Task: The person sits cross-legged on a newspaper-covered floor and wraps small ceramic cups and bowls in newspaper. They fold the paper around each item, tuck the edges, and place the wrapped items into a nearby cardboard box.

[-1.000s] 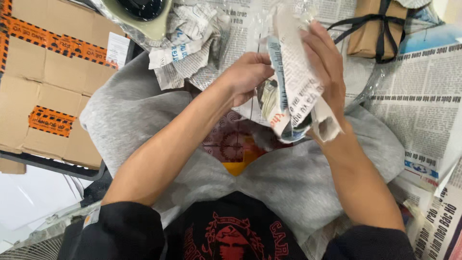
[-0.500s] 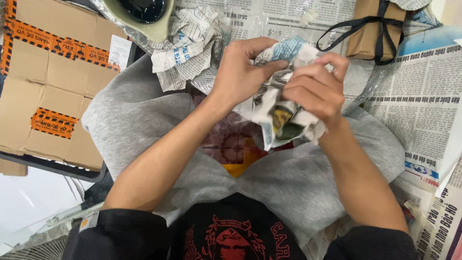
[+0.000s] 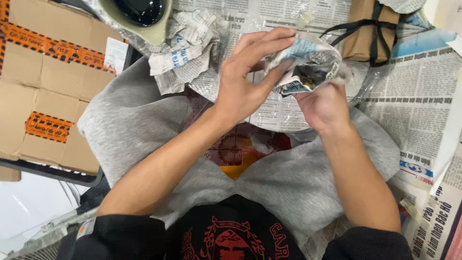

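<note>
Both hands hold a crumpled wad of newspaper (image 3: 308,65) above my lap. My left hand (image 3: 248,77) presses on the wad from the left and top, fingers curled over it. My right hand (image 3: 325,106) cups it from below. What the paper encloses is hidden. Below the hands lie my grey trousers (image 3: 144,125) and a red and yellow patterned item (image 3: 240,149) between my knees.
A cardboard box (image 3: 48,86) with orange tape sits at the left. A pale bowl with a dark inside (image 3: 139,14) and crumpled newspaper (image 3: 185,43) lie at the top. A brown parcel tied with black ribbon (image 3: 368,29) is at the top right. Newspaper sheets (image 3: 414,106) cover the floor.
The long folded newspaper strip has been crushed into a tight wad. Both hands have closed around it and shifted slightly right and up.
</note>
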